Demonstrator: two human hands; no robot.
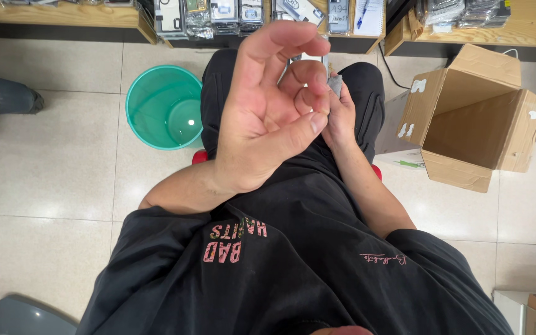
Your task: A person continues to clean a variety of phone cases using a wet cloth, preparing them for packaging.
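My left hand [268, 111] is raised close to the camera, palm toward me, fingers curled loosely with thumb and index apart; nothing is visible in it. Behind it my right hand [336, 115] rests over my lap and pinches a small grey object [335, 84] at its fingertips. Most of that object is hidden by the left hand. I am seated, in a black shirt and black trousers, on a red stool [199, 156].
A teal plastic bucket [164, 107] stands on the tiled floor to the left. An open cardboard box [473, 121] lies to the right. Wooden shelves [63, 13] with packaged items run along the top. Another person's leg [10, 94] is at far left. A grey seat [23, 317] sits bottom left.
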